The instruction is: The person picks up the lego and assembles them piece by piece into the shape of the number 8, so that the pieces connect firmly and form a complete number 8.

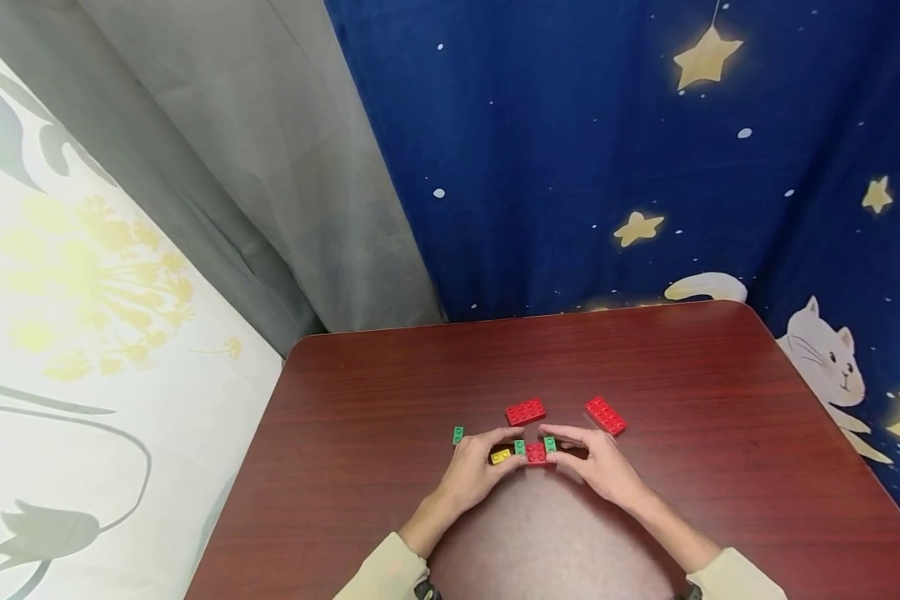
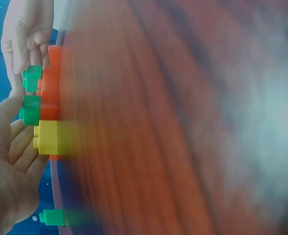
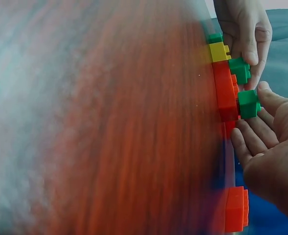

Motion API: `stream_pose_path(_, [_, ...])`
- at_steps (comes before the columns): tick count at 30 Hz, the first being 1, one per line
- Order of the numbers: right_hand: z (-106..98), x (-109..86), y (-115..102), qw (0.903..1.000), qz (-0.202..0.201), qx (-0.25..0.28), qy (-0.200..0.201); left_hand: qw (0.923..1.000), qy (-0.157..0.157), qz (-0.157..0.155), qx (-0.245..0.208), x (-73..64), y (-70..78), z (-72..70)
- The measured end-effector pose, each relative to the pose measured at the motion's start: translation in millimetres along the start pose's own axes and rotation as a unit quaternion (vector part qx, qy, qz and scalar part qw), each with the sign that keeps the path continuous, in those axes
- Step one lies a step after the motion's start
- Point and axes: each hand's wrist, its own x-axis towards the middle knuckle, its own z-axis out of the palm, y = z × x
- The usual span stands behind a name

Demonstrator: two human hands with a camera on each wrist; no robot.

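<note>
A red brick (image 1: 536,453) lies on the table between both hands, its studs facing up. Two small green bricks stand at its two ends, on top of its studs. My left hand (image 1: 474,468) pinches the left green brick (image 1: 520,447) between thumb and fingers. Around the right green brick (image 3: 249,104), the thumb and fingers of my right hand (image 1: 606,467) close in the same way. Beside the left green brick, a yellow brick (image 2: 48,137) sits under the arch of the left hand.
Behind the hands lie two more red bricks, one in the middle (image 1: 525,412) and one to the right (image 1: 605,415). A loose green brick (image 1: 458,435) is left of the left hand. The brown table (image 1: 390,375) ends at a blue star-patterned curtain (image 1: 540,167).
</note>
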Motion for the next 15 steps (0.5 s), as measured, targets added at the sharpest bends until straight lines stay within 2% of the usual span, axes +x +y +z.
stream_pose_path(4, [1.0, 0.2, 0.0, 0.9998, -0.009, -0.014, 0.005, 0.9999, 0.014, 0.002, 0.001, -0.1, 1.6, 0.4])
stream_pose_path(15, [3.6, -0.3, 3.4, 0.9985, -0.027, -0.043, 0.02, 0.9997, 0.025, 0.001, -0.001, 1.1, 0.3, 3.4])
